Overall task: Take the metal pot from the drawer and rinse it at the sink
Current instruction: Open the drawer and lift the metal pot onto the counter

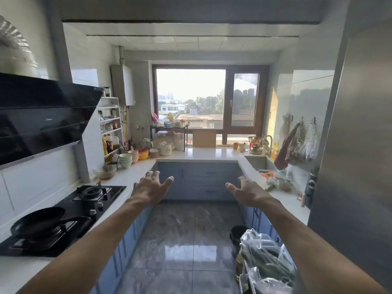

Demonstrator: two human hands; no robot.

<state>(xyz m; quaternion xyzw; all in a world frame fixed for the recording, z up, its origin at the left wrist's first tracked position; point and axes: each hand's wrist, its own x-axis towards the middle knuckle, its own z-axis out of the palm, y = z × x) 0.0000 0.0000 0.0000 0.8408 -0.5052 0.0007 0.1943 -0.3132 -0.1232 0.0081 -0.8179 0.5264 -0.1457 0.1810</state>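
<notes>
Left hand (151, 188): stretched forward at mid-scene, palm down, fingers straight and spread, holding nothing.
Right hand (247, 193): stretched forward level with the left, thumb turned inward, fingers loosely spread, also empty.
Metal pot: not in sight; which drawer holds it cannot be told.
Drawers (210, 172): pale blue fronts with small dark handles, all closed, in the far cabinet run under the bench, beyond the gap between the two hands and well apart from both.
Sink (257, 163): square steel basin sunk in the right bench, farther off and to the right of the right hand, with a curved metal tap (268, 143) at its far edge.
Bench (212, 154): smooth white top running in a U along the left, far and right walls.
Left side: black glass hob (74, 206) with a dark frying pan (39, 221) on the near burner, under a slanted glossy black hood (42, 113); stacked bowls (125, 160) farther along.
Far right corner: brass-coloured kettle (256, 148) just beside the tap.
Room: narrow kitchen, white tiled walls, a brown-framed window (191, 96) at the far end.
Floor (186, 230): polished grey marbled tiles reflecting the window light.
Near right: crinkled clear plastic bags (265, 262) of greens, a dark bin (238, 234) behind them.
</notes>
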